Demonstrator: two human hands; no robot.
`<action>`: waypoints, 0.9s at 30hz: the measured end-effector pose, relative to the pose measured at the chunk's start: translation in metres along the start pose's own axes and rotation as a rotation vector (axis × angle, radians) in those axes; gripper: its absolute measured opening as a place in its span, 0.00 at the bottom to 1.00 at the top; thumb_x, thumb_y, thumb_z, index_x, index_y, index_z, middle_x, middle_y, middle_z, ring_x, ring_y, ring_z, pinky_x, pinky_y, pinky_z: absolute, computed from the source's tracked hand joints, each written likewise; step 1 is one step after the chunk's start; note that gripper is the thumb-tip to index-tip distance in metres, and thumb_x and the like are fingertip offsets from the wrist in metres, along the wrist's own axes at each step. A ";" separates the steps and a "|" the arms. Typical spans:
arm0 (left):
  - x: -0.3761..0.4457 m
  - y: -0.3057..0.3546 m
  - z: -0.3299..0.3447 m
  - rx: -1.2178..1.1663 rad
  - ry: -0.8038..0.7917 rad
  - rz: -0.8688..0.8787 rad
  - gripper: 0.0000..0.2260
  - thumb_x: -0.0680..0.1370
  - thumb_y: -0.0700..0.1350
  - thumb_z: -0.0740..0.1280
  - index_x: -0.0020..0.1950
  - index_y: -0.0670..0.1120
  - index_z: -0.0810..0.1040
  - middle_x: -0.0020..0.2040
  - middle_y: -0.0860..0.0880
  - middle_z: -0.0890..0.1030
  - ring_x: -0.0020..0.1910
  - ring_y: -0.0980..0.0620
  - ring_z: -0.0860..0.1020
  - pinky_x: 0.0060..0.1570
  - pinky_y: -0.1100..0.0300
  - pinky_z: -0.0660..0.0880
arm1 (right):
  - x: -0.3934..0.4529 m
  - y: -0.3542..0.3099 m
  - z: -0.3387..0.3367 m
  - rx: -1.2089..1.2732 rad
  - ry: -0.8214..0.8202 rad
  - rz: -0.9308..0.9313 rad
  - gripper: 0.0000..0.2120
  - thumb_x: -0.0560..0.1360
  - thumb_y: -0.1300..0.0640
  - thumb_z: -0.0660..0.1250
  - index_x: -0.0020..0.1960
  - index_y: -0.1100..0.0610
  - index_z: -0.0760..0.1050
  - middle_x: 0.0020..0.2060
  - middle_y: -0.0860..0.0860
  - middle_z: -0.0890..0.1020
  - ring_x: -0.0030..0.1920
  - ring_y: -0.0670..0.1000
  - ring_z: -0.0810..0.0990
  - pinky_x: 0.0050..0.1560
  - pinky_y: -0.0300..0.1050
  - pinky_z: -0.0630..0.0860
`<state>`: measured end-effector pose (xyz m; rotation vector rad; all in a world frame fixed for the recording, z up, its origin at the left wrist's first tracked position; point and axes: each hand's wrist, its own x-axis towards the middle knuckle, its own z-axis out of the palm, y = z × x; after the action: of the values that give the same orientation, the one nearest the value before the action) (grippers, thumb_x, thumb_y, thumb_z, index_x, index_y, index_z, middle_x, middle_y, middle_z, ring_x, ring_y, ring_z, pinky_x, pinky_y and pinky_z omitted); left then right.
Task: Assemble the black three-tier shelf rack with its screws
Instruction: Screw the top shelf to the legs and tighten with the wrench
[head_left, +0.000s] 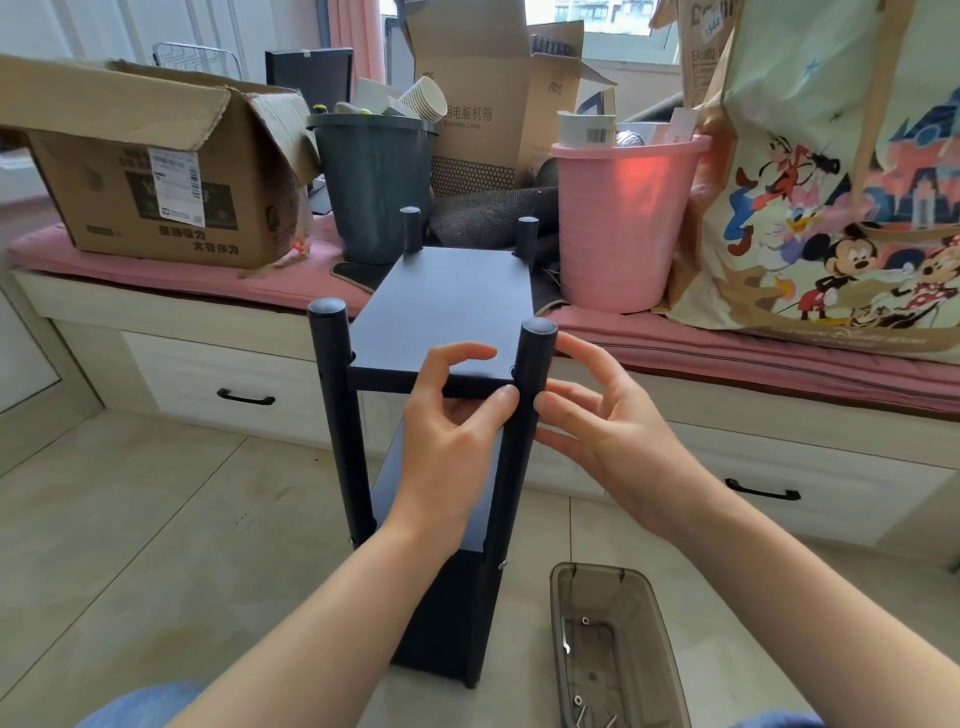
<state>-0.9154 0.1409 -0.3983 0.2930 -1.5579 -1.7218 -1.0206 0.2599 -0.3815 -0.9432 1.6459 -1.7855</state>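
Fingers of my left hand (451, 415) are pinching the rack's top shelf (447, 306) edge, while my right hand (608, 415) is hovering wide beside the near right post (522, 441).

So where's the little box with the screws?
In the head view, the clear box sits on the floor at the bottom right, just right of the rack and below the right hand.

Rack (441, 306) stands on floor (130, 519) before bench (208, 358); tray (618, 649) w/ screws (585, 620) to its right; cardboard box (156, 182) & two bins on bench behind.
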 end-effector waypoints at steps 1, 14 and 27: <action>0.000 0.002 -0.004 -0.003 0.002 -0.015 0.12 0.73 0.43 0.71 0.54 0.57 0.80 0.46 0.45 0.83 0.51 0.42 0.84 0.58 0.45 0.81 | 0.002 0.000 0.002 0.039 -0.047 0.010 0.28 0.74 0.56 0.74 0.70 0.40 0.69 0.59 0.54 0.83 0.59 0.55 0.82 0.61 0.51 0.79; 0.005 0.042 -0.076 0.080 -0.130 -0.256 0.24 0.77 0.35 0.72 0.66 0.60 0.76 0.60 0.38 0.82 0.56 0.43 0.84 0.62 0.48 0.79 | 0.026 -0.002 0.051 0.214 -0.132 0.093 0.42 0.59 0.61 0.80 0.69 0.39 0.71 0.60 0.65 0.79 0.56 0.61 0.83 0.64 0.56 0.77; 0.000 0.059 -0.107 0.918 -0.078 0.260 0.25 0.68 0.61 0.74 0.63 0.55 0.81 0.58 0.58 0.74 0.43 0.55 0.76 0.43 0.68 0.74 | 0.039 0.009 0.068 0.202 -0.131 0.034 0.35 0.58 0.60 0.81 0.62 0.47 0.73 0.50 0.61 0.83 0.50 0.61 0.84 0.64 0.59 0.76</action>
<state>-0.8246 0.0650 -0.3682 0.4447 -2.2518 -0.7387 -0.9920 0.1870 -0.3841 -0.9134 1.3651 -1.7881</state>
